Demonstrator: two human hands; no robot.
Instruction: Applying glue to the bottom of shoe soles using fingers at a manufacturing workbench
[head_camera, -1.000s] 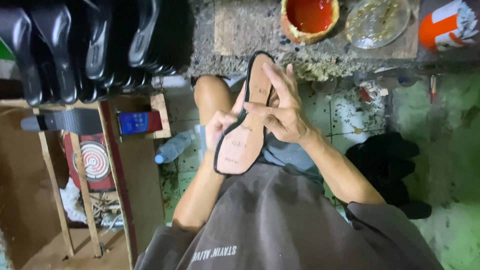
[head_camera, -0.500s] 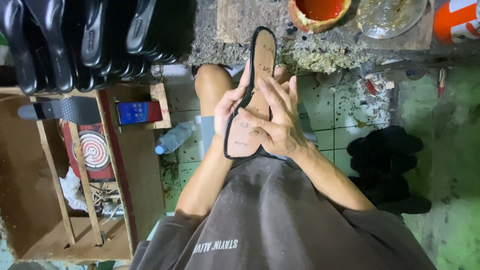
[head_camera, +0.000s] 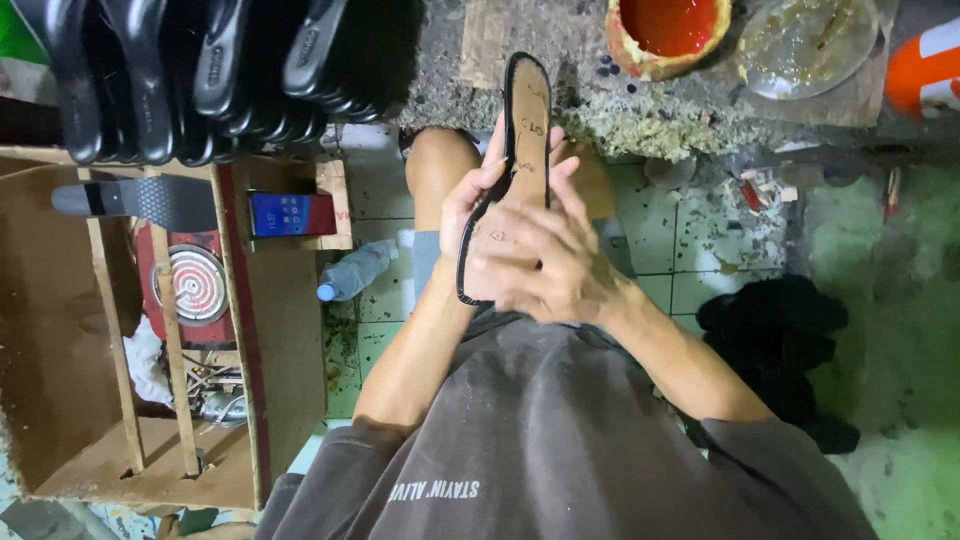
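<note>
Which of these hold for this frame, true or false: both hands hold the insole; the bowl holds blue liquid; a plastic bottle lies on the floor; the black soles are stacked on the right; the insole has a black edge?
1. Both the left hand and the right hand hold the shoe insole. True.
2. The bowl holds blue liquid. False: the liquid is red.
3. A plastic bottle lies on the floor. True.
4. The black soles are stacked on the right. False: they are at upper left.
5. The insole has a black edge. True.
</note>
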